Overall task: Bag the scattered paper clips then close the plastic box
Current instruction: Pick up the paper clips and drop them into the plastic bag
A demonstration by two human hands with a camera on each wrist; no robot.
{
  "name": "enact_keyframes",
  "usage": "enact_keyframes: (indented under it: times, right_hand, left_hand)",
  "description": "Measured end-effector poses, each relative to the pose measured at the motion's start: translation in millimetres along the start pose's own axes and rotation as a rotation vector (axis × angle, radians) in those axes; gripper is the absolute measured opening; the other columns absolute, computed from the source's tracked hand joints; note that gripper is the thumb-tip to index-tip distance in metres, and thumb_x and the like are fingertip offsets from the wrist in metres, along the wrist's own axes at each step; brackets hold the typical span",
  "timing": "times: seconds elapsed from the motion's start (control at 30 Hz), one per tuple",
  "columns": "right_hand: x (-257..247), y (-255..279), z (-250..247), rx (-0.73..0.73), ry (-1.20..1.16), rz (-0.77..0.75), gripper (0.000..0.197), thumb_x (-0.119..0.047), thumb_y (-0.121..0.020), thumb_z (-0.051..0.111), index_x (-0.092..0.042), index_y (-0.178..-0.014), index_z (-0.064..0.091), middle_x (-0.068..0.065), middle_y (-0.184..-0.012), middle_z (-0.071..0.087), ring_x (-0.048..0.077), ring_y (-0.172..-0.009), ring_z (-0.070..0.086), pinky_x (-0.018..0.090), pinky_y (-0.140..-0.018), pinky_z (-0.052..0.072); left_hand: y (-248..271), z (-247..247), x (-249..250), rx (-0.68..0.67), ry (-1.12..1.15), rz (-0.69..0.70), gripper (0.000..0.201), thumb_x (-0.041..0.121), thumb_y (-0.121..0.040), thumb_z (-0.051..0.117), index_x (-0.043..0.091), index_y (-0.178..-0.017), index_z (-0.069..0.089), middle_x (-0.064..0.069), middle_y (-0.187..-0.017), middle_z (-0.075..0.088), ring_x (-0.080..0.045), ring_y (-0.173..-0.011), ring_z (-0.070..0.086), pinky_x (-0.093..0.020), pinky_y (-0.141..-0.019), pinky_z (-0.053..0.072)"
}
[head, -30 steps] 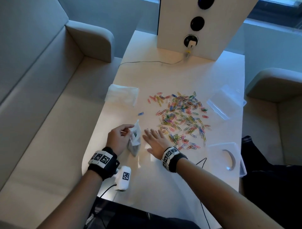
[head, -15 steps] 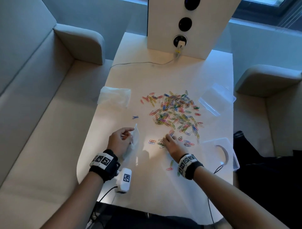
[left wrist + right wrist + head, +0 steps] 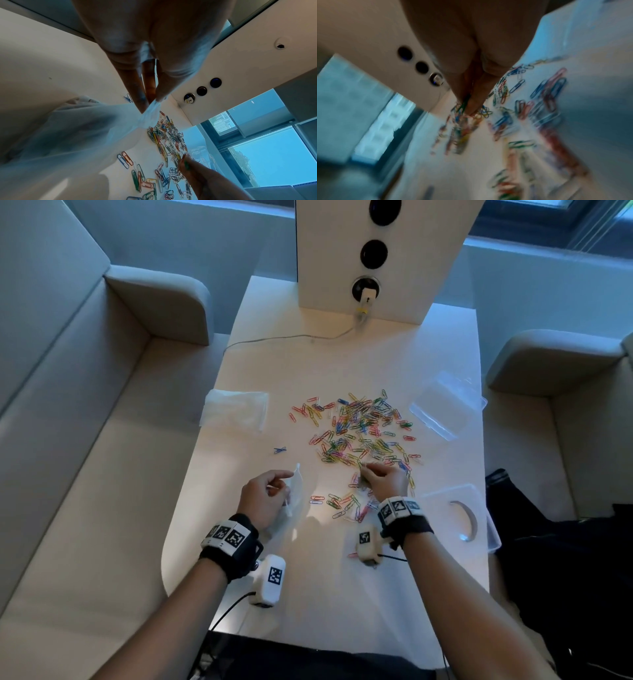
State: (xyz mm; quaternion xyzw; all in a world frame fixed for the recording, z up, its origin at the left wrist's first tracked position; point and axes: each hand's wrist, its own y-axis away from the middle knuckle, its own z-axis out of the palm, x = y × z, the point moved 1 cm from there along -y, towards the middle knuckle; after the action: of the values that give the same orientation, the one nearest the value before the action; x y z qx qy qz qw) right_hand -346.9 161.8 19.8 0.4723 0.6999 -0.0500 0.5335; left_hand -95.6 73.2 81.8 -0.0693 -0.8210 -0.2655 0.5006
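Coloured paper clips (image 3: 359,429) lie scattered over the middle of the white table (image 3: 325,364), with a smaller cluster (image 3: 346,505) nearer me. My left hand (image 3: 270,491) pinches the rim of a small clear plastic bag (image 3: 295,494), seen close in the left wrist view as a translucent bag (image 3: 77,135). My right hand (image 3: 380,477) sits at the near edge of the pile, fingers curled around a few clips (image 3: 465,102). The clear plastic box (image 3: 445,405) stands open at the right; its lid (image 3: 459,515) lies nearer me.
A stack of clear bags (image 3: 236,409) lies at the table's left. A lone blue clip (image 3: 280,450) sits apart. A white panel with sockets (image 3: 370,258) and a plugged cable (image 3: 291,338) stand at the far end. Sofas flank the table.
My right hand went from flat beside the bag to the pile's near edge, dragged some clips nearer, and now curls on a few. My left hand kept hold of the bag.
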Motion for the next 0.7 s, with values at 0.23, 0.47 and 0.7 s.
enact_keyframes:
  times: [0.23,0.47,0.7]
  right_hand:
    - [-35,66,33,-0.425,-0.755,0.168,0.024,-0.003,-0.089,0.065,0.006,-0.111,0.067,0.018,-0.104,0.073,0.027,-0.096,0.071,0.032,-0.086,0.058]
    - [-12,84,73,-0.278,-0.397,0.064,0.008,-0.005,-0.088,0.069,-0.007,-0.094,0.074,0.017,-0.091,0.076,0.031,-0.090,0.074,0.044,-0.087,0.059]
    - [-12,71,65,-0.405,-0.006,-0.013,0.016,-0.016,-0.085,0.056,-0.019,-0.075,0.069,0.000,-0.070,0.065,0.019,-0.070,0.058,0.040,-0.073,0.050]
  left_hand:
    - [-2,23,2,-0.011,0.003,0.015,0.036,0.003,-0.087,0.067,0.020,-0.119,0.063,-0.004,-0.083,0.069,-0.019,-0.074,0.072,-0.035,-0.081,0.060]
    - [-1,33,1,0.017,-0.115,0.129,0.037,0.004,-0.087,0.067,0.022,-0.119,0.060,-0.003,-0.084,0.067,-0.014,-0.078,0.067,-0.011,-0.073,0.050]
    - [2,39,0,-0.076,-0.157,0.158,0.036,0.004,-0.087,0.067,0.021,-0.118,0.060,-0.003,-0.085,0.067,-0.007,-0.074,0.065,-0.002,-0.067,0.046]
